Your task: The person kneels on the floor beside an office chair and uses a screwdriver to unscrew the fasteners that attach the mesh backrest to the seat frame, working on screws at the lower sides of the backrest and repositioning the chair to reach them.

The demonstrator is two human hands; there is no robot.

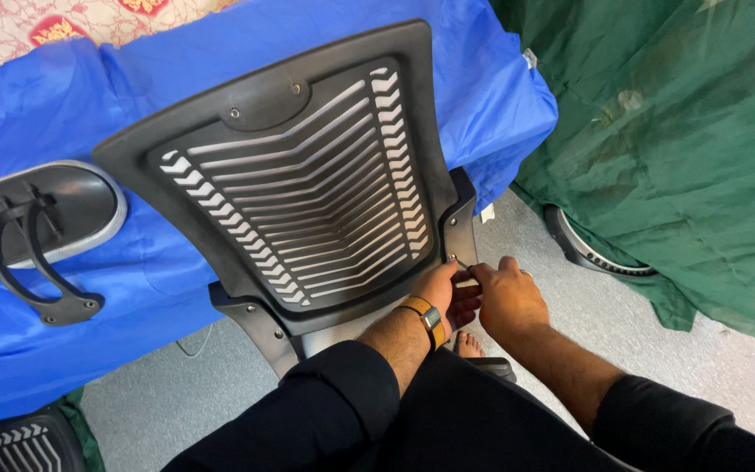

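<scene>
Chair back (pixel 308 183): black slatted plastic shell, propped against the blue-draped table (pixel 63 288); likely stiff and light, awkward by bulk, best gripped at the solid rim.
Small tool (pixel 462 263): thin metal, set at a fastener on the lower-right bracket, right at the fingertips.
Left hand (pixel 443 293): curled against the frame beside the tool; grip unclear.
Right hand (pixel 507 297): fingers pinched closed on the tool.
Headrest piece (pixel 41 227): lying apart, on the blue cloth.

You are wearing black long sleeves pushed up your forearms, black trousers, and a tan-orange strap with a dark clasp circling your left wrist (pixel 424 316).
</scene>
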